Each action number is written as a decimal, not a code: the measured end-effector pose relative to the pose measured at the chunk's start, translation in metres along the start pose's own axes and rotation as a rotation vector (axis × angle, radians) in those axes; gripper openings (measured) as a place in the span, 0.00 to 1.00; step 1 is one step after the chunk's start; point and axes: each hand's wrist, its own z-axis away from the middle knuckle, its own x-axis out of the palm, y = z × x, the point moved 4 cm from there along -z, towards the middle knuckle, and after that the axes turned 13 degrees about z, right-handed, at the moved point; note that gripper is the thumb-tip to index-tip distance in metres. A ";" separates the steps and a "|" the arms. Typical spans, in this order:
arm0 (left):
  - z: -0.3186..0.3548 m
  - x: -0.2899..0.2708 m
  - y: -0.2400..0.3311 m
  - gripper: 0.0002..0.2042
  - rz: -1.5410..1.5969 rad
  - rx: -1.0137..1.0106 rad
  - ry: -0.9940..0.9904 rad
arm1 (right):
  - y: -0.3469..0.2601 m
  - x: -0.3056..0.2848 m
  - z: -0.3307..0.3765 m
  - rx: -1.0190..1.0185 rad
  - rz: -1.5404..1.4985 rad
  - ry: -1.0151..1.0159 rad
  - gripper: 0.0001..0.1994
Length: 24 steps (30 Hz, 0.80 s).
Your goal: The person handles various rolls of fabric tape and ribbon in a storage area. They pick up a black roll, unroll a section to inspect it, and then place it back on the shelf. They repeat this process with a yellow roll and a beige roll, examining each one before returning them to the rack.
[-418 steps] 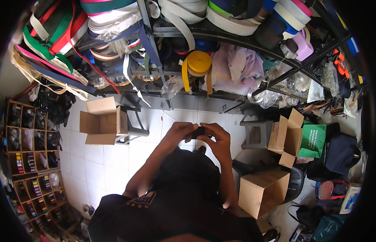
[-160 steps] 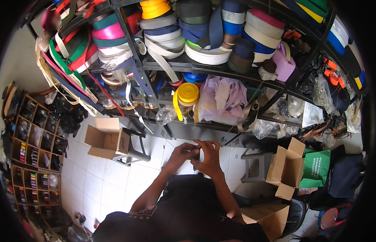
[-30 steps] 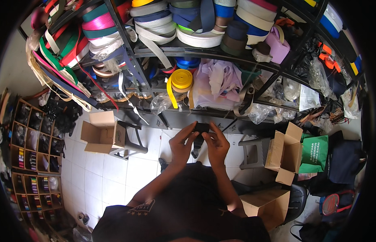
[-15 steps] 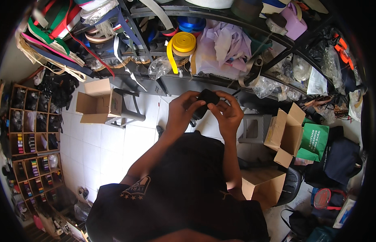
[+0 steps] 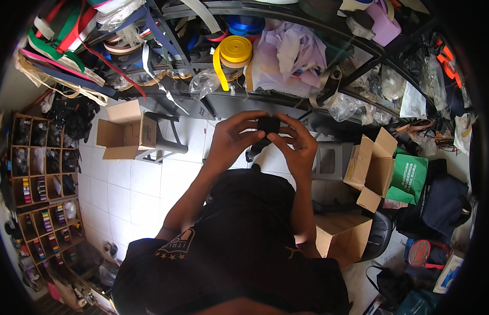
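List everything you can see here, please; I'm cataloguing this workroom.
black strap piece: one, black, held between both hands
yellow tape roll: one, yellow, on the shelf rack above the hands
ribbon rolls: many, mixed colours, upper left of the rack
cloth bundle: one, pale lilac, on the rack right of the yellow roll
cardboard boxes: three open, brown; one on a stool at left, two at right
green bag: one, at right
cubby shelf: one, wooden, far left
left hand: one, gripping the strap piece
right hand: one, gripping the strap piece
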 end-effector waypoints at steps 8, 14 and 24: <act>-0.003 0.001 -0.002 0.18 -0.005 0.078 -0.081 | -0.007 -0.007 -0.009 -0.090 0.016 -0.045 0.21; -0.008 -0.008 -0.010 0.16 -0.048 -0.079 0.045 | -0.018 -0.006 -0.016 -0.229 0.080 -0.037 0.20; -0.010 -0.007 0.005 0.21 0.008 0.165 -0.075 | -0.015 -0.001 -0.012 -0.057 -0.012 -0.081 0.22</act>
